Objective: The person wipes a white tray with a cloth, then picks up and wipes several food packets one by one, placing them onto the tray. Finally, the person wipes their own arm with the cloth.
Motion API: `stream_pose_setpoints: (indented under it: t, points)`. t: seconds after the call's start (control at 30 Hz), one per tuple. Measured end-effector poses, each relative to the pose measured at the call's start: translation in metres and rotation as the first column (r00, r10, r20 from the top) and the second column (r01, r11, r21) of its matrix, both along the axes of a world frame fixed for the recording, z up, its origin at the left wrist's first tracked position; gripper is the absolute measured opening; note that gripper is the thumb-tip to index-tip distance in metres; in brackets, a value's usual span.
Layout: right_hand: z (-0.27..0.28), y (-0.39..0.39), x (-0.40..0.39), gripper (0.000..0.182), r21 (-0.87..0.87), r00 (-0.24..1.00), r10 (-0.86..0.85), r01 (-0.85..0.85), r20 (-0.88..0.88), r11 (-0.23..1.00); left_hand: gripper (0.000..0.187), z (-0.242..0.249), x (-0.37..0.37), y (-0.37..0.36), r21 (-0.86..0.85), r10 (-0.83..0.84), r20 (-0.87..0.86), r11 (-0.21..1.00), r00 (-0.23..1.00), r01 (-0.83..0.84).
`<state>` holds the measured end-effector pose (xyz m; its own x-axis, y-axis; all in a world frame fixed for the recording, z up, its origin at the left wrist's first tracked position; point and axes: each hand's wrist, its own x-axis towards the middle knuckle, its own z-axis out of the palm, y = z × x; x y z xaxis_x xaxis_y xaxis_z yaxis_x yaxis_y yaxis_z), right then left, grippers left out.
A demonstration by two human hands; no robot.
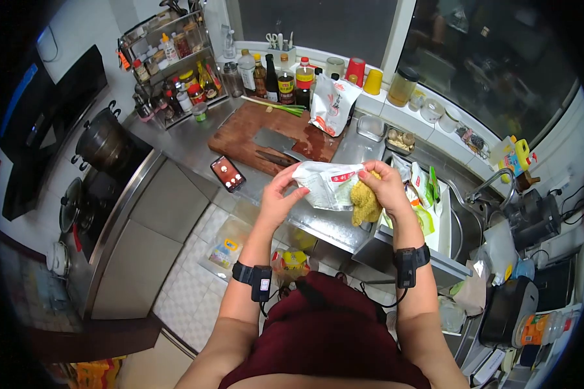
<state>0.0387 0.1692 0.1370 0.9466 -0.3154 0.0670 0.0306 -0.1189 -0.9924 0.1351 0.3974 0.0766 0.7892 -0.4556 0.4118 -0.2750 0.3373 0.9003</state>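
My left hand (pixel 281 196) grips the left end of a white, partly clear plastic packet (pixel 324 187) with a red label. The packet is stretched out above the counter's front edge. On its other end, my right hand (pixel 389 187) is closed, and it also holds a yellow cloth (pixel 366 206) that hangs below the fingers. Behind the packet lies a wooden cutting board (pixel 240 133), bearing a cleaver (pixel 276 139), a dark-handled knife (pixel 276 157) and green onions (pixel 282 106). A phone (pixel 228 173) with its screen lit rests left of my left hand.
An open drawer (pixel 442 223) with several packets stands right of my right hand, near the sink (pixel 467 223) and faucet (pixel 490 185). A white bag (pixel 333 107) stands behind the board, near several bottles (pixel 285 84). At left are a pot (pixel 100 141) and a spice rack (pixel 175 71).
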Motion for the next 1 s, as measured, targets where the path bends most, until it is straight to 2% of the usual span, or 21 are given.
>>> stream_pose_setpoints:
  t: [0.17, 0.27, 0.33, 0.47, 0.53, 0.67, 0.77, 0.87, 0.9, 1.0]
  points:
    - [-0.004, 0.004, -0.008, 0.01, -0.005, 0.999, -0.035, 0.035, -0.017, 0.999, 0.017, 0.003, -0.004, 0.0, 0.024, 0.204, 0.057, 0.978, 0.977, -0.206]
    - [-0.008, 0.003, -0.012, 0.011, -0.02, 0.998, -0.055, 0.054, -0.036, 0.998, 0.01, 0.001, 0.001, 0.006, 0.061, 0.219, 0.134, 0.972, 0.967, -0.228]
    - [-0.011, 0.003, -0.015, 0.011, 0.016, 0.997, -0.059, 0.06, -0.047, 0.998, 0.008, 0.012, -0.004, 0.011, 0.122, 0.238, 0.201, 0.956, 0.95, -0.265]
    - [-0.015, 0.005, -0.016, 0.013, -0.136, 0.995, -0.079, 0.07, -0.065, 0.988, 0.006, 0.032, -0.01, 0.02, 0.145, 0.274, 0.36, 0.928, 0.892, -0.344]
    - [-0.013, 0.006, -0.013, 0.013, -0.184, 0.995, -0.076, 0.062, -0.071, 0.981, 0.011, 0.045, -0.012, 0.028, 0.213, 0.233, 0.401, 0.917, 0.886, -0.338]
    - [-0.013, 0.012, -0.004, 0.011, -0.168, 0.997, -0.039, 0.028, -0.063, 0.985, 0.02, 0.067, -0.019, 0.038, 0.333, 0.174, 0.423, 0.883, 0.889, -0.331]
    - [-0.018, 0.012, 0.008, 0.009, -0.006, 0.999, 0.035, -0.035, -0.018, 0.999, 0.022, 0.056, -0.01, 0.044, 0.279, 0.119, 0.34, 0.935, 0.933, -0.221]
    - [-0.004, 0.022, 0.013, 0.008, 0.121, 0.993, 0.117, -0.118, 0.012, 0.986, 0.03, 0.029, -0.003, 0.043, 0.04, -0.087, 0.102, 0.996, 0.991, 0.083]
    - [0.002, 0.026, 0.013, 0.008, 0.142, 0.989, 0.148, -0.147, 0.002, 0.979, 0.05, 0.03, -0.003, 0.044, 0.03, -0.198, 0.077, 0.98, 0.977, 0.196]
    - [0.002, 0.025, 0.021, 0.008, 0.158, 0.974, 0.225, -0.222, 0.0, 0.962, 0.08, 0.035, -0.013, 0.044, 0.019, -0.284, -0.009, 0.959, 0.959, 0.284]
